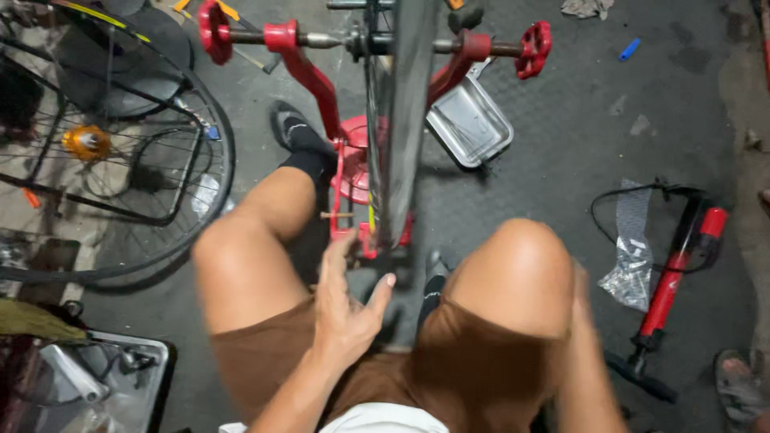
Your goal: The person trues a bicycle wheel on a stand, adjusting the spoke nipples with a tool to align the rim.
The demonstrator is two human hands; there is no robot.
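My left hand (pixel 346 301), fingers spread, touches the wheel (pixel 395 120) mounted in the red truing stand (pixel 353 152); right hand (pixel 579 297) blurred, grip unclear.

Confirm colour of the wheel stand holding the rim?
Red, a metal wheel-truing stand with red knobs; clearest in the head view.

red truing stand (pixel 321 72), black wheel (pixel 399 120)

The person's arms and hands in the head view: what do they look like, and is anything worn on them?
Both forearms are bare, with no sleeves, gloves, watch or rings visible. The left hand shows its fingers and a thumb with a short nail. The right hand is blurred and mostly hidden behind the knee, so its details cannot be told.
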